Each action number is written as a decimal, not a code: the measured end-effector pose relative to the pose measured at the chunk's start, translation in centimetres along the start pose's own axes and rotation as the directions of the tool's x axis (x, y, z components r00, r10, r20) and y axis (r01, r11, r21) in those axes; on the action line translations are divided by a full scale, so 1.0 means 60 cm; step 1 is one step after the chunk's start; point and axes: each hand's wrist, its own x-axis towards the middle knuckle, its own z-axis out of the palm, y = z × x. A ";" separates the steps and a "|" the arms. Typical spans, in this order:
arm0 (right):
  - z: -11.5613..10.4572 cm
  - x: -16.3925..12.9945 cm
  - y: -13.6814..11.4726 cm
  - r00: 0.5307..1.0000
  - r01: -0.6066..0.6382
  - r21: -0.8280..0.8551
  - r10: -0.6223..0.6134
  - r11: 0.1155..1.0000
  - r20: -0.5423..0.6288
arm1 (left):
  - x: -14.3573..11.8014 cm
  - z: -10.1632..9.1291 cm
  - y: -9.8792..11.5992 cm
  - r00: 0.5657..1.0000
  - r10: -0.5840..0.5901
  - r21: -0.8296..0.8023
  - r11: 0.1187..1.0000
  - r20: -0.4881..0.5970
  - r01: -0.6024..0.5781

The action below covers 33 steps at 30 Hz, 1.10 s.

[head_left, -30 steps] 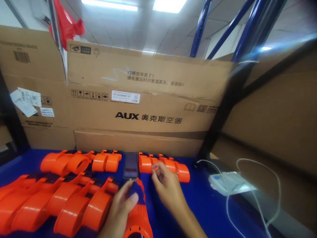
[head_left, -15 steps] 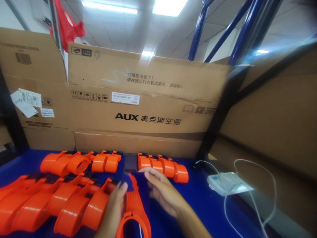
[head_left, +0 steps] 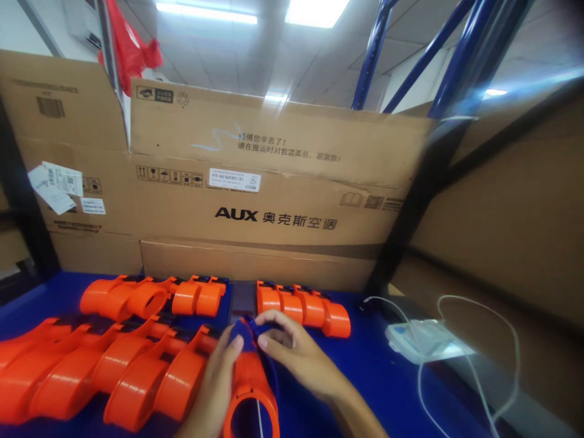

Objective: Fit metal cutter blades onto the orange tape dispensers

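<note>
My left hand is closed around an orange plastic part with a ring at its lower end, thumb pressed on the blue patch at its top. My right hand pinches a dark blue strip at the part's upper end, thumb and forefinger close together. Part of the strip runs down along the right side of the orange body. A thin white line shows through the ring; what it is I cannot tell. Just left of my left hand lie several similar orange ring parts with dark upper ends.
More orange parts stand in rows at the back left and back right of the blue surface. A white translucent box with a white cable lies at right. Behind rises a cardboard panel between dark rack posts.
My right hand has moved left and in against the top of the orange part, bringing the blue strip with it. My left hand keeps its hold. The view has shifted slightly.
</note>
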 end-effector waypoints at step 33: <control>-0.026 -0.010 -0.008 0.986 0.163 -0.190 -0.165 0.968 0.008 | -0.017 0.032 0.031 0.979 0.027 -0.276 0.961 0.204 0.031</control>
